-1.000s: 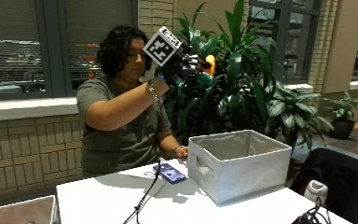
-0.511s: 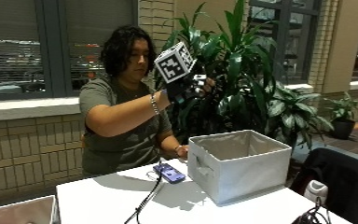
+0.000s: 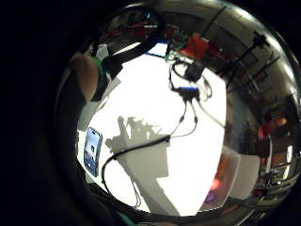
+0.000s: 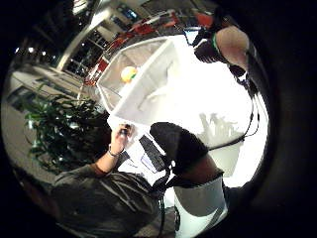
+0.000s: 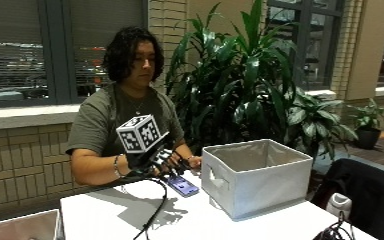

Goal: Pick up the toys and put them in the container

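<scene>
Gloved hand: I see my right hand (image 5: 157, 159) low over the white table (image 5: 112, 215), just beside the grey fabric container (image 5: 258, 175). Its fingers hang relaxed and spread, and I can see nothing between them; I read the grip as open and empty.

Bare hand: the other hand (image 4: 121, 136) rests at the table edge near the container, seemingly only to steady the person.

Toys: one round yellow-orange toy (image 4: 129, 74) lies on the container floor, visible in the thumb-side palm view. I can find no other toy on the table in any view.

Container: it stands upright with its mouth open on the person's right, within reach, which suits dropping things in from above.

Phone: a blue phone (image 5: 182, 185) lies flat on the table between the gloved hand and the container; I judge it no part of the task.

Cable: a dark cable (image 5: 153, 212) trails from the glove across the table towards the near edge.

Progress: I judge the visible toy already delivered, and the hand now placed low to seek another.
</scene>
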Motion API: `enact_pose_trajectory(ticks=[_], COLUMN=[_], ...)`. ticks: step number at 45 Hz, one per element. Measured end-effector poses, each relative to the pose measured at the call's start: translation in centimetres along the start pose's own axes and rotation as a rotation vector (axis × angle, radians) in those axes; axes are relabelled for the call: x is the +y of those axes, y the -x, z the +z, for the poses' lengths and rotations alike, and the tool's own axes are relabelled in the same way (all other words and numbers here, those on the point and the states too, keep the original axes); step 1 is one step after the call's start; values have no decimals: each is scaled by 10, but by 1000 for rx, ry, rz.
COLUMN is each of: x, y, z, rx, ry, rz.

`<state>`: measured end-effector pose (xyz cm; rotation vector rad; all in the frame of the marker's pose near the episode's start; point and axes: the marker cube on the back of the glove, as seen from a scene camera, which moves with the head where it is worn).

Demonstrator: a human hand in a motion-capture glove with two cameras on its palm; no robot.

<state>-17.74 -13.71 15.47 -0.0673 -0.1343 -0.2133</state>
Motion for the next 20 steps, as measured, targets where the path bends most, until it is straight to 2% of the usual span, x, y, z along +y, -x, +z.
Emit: enact_pose_trajectory(ticks=[4, 10, 20], x=[9, 11, 16], y=[-13, -36, -58], z=[21, 46, 51], rx=[-36, 54, 105], ry=[-5, -38, -107], rz=[34, 81, 136])
